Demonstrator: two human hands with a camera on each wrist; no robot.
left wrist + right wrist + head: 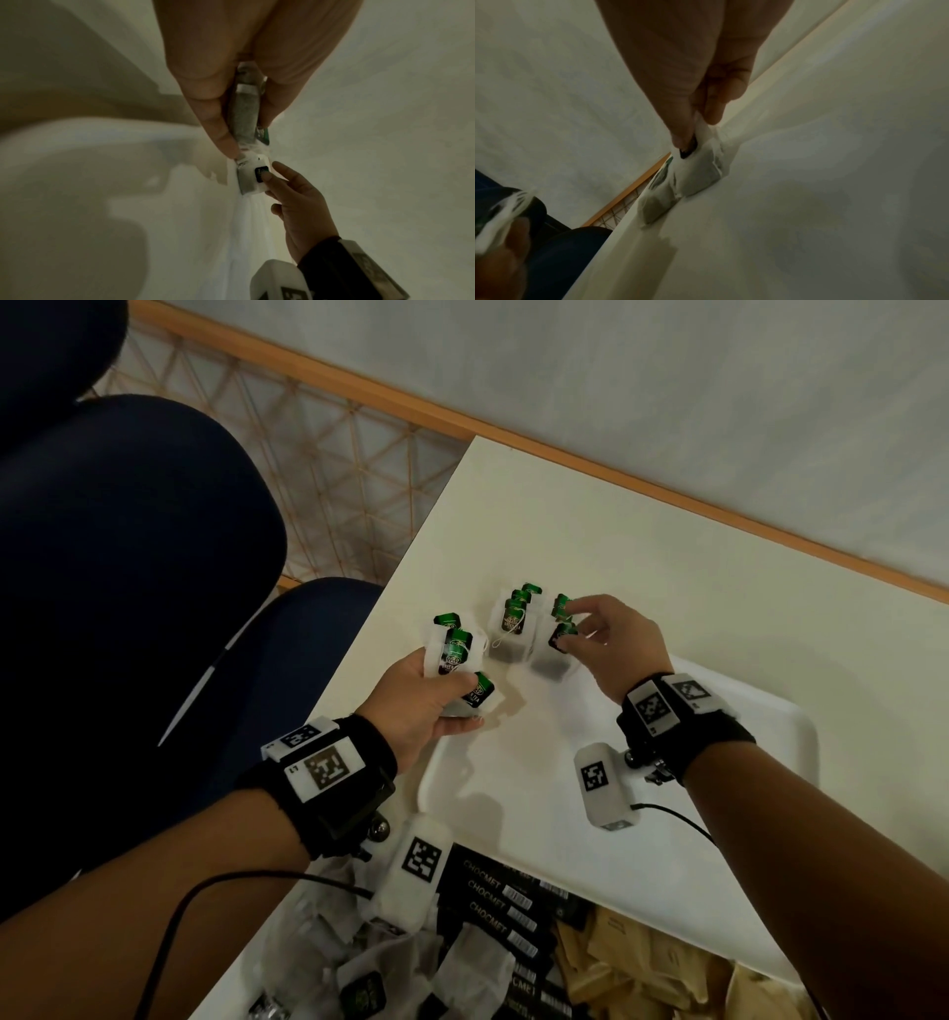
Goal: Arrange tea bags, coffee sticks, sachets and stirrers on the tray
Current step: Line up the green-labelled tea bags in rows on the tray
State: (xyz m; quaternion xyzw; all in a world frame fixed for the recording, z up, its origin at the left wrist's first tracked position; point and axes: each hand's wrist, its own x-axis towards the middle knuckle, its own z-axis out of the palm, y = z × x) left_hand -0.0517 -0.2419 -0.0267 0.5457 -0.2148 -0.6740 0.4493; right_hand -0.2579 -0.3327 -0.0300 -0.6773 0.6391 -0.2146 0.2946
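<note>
In the head view my left hand (452,690) grips a bunch of white tea bags with green tags (452,649) above the table's left edge. The left wrist view shows one grey-filled held bag (243,115) squeezed between thumb and fingers. My right hand (570,624) pinches the top of a tea bag (552,660) that lies beside a second small stack of tea bags (513,629). In the right wrist view the pinched bag (698,178) rests against the far rim of the white tray (801,737). I cannot tell whether the bags lie inside the rim.
At the near edge lies a mixed heap: loose tea bags (462,968), black Chocmet sticks (493,906) and brown paper sachets (616,952). A dark blue chair (154,608) stands left of the cream table (642,546). A wall with a wooden skirting board (667,490) runs behind.
</note>
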